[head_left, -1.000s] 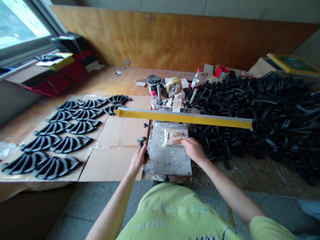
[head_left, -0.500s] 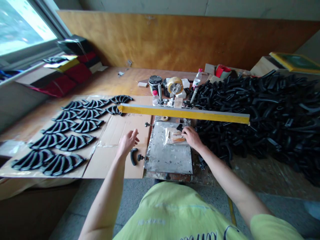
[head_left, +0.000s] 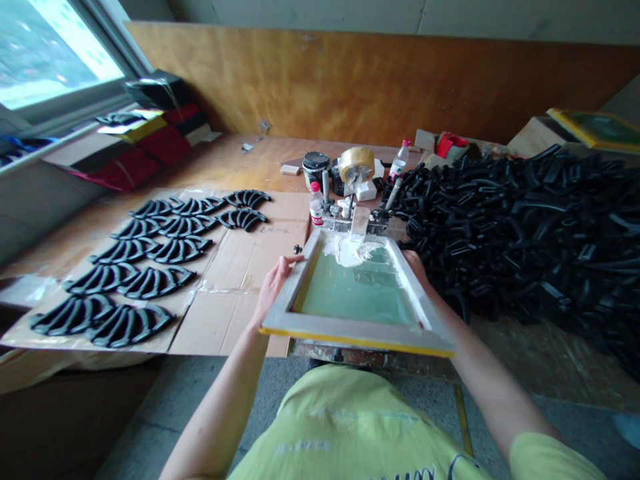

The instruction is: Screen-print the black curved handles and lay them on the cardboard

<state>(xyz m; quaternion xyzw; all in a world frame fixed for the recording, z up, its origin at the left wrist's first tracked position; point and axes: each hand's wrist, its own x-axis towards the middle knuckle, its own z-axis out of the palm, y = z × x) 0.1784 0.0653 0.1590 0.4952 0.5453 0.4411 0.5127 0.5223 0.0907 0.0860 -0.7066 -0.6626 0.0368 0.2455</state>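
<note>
A screen-printing frame [head_left: 345,330] with a grey rim, yellow-taped near edge and green mesh lies lowered toward me, tilted slightly, hiding the metal plate beneath. My left hand [head_left: 275,283] grips its left side, thumb along the rim. On the opposite side my right hand [head_left: 416,265] is closed at the rim, its fingers partly hidden. White ink [head_left: 350,252] is smeared on the far end of the mesh. A pale squeegee [head_left: 360,221] stands upright in that ink.
Curved black handles [head_left: 133,323] lie in fanned rows on cardboard [head_left: 210,320] at left. A big heap of black handles [head_left: 525,227] fills the right. Behind the frame stand a tape roll [head_left: 356,167], a black tub [head_left: 316,170] and bottles [head_left: 399,160].
The screen frame has swung down from its raised position over the plate. Both hands have moved onto its sides; my right hand has left the plate. The handle beside the plate is no longer visible.
</note>
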